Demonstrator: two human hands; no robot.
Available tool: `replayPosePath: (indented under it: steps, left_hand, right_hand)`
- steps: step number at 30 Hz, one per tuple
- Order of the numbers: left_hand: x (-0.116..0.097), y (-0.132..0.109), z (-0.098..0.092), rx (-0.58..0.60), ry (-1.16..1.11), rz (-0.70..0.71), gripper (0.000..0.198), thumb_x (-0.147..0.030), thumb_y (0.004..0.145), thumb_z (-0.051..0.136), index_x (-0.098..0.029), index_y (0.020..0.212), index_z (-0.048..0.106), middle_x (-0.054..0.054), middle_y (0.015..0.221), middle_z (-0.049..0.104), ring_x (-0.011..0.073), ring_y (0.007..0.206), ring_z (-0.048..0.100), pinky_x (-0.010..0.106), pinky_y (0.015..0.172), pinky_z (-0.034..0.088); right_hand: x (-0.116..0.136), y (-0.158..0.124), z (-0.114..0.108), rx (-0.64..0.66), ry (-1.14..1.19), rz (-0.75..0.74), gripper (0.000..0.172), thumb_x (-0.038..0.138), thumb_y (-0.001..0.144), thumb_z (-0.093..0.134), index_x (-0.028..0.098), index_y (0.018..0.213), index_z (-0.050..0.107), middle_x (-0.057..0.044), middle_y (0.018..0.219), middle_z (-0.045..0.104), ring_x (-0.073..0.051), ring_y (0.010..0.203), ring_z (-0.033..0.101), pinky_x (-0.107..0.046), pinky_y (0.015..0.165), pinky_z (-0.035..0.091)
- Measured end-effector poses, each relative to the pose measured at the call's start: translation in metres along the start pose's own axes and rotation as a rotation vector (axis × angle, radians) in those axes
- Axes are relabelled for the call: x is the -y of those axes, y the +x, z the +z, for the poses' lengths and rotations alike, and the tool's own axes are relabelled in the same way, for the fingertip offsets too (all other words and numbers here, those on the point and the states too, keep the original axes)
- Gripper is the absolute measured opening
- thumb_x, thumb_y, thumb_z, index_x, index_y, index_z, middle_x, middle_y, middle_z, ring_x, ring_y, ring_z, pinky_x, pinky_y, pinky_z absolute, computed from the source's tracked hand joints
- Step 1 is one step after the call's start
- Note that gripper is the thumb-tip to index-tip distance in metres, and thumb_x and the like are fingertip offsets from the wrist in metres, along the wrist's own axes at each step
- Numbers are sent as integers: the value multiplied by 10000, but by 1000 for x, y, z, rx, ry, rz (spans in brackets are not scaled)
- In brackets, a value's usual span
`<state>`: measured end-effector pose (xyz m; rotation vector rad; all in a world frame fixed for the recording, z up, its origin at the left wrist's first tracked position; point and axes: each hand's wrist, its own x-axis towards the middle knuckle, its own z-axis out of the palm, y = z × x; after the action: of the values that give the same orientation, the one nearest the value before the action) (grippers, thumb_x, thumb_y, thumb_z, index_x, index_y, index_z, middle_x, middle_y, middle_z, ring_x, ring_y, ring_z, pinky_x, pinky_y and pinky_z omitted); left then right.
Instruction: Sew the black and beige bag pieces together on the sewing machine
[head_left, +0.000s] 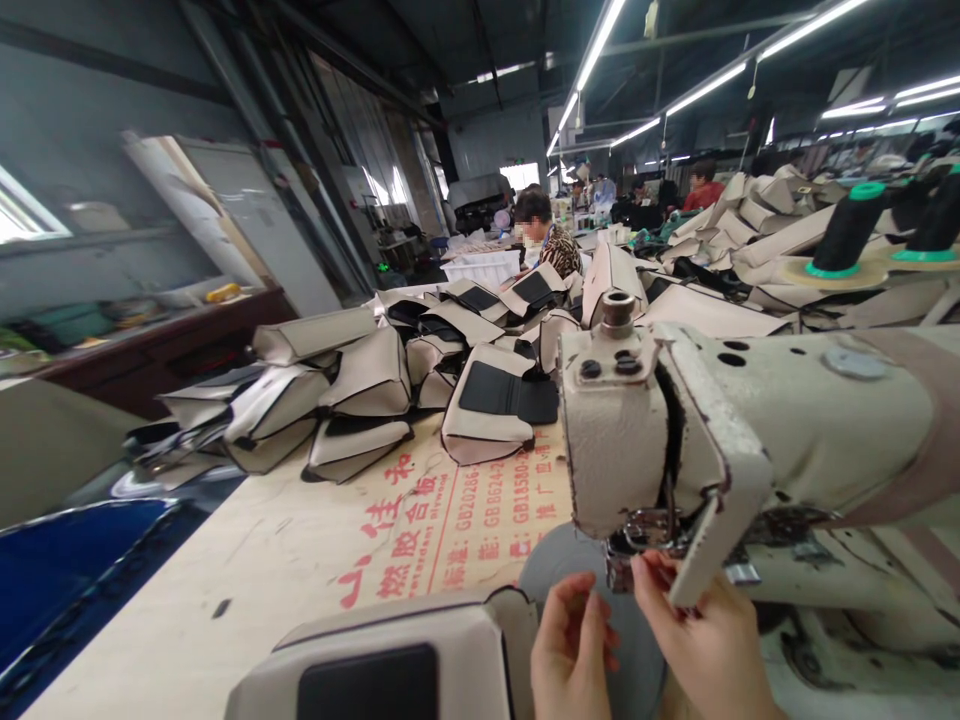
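The pale plywood table with red printed lettering [180, 570] spread beneath everything. Over its right side stood the chipped cream metal sewing machine [795, 410], its long arm running off rightward from the head. The boxy beige piece with a black panel [405, 650] lay on the table left of both hands, its long axis roughly crosswise. Behind the hands sat a flat grey round plate [555, 560]. The left hand [574, 645], nearer the piece, was raised and half-curled, thumb close to fingers; the right hand [697, 630] reached up-left, fingertips pinched together beside the small dark metal presser foot [619, 572]. Whether either held thread, I could not tell.
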<state>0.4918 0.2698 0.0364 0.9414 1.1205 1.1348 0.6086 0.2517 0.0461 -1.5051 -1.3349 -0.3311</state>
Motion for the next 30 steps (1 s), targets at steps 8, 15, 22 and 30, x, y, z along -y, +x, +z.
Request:
replayPosePath:
  steps: [8, 15, 22, 30]
  left_hand:
    - [6, -2, -5, -4, 9, -28, 376, -464, 683, 637, -144, 870, 577, -12, 625, 550, 69, 460, 459, 148, 387, 337]
    - [3, -4, -3, 9, 24, -35, 375, -454, 676, 646, -139, 869, 585, -12, 621, 548, 75, 468, 466, 148, 381, 340]
    - [-2, -6, -4, 5, 36, -51, 380, -473, 656, 656, -149, 847, 601, -9, 616, 548, 77, 463, 475, 154, 383, 342]
    - [-4, -7, -3, -6, 58, -62, 404, -496, 640, 661, -148, 840, 609, -10, 608, 547, 81, 460, 482, 157, 380, 351]
  right_hand:
    - [-1, 0, 1, 19, -20, 81, 195, 313, 835, 534, 156, 737, 597, -38, 641, 618, -160, 555, 596, -245, 538, 458]
    - [1, 3, 0, 45, -43, 99, 270, 346, 841, 509, 137, 698, 606, -47, 610, 608, -164, 521, 583, -246, 503, 438]
    - [-1, 3, 1, 59, -68, 103, 335, 387, 845, 500, 151, 638, 615, -32, 556, 598, -178, 500, 595, -256, 494, 433]
    - [-3, 2, 6, 70, -92, 80, 363, 390, 865, 489, 144, 637, 627, -45, 580, 629, -210, 534, 628, -278, 516, 431]
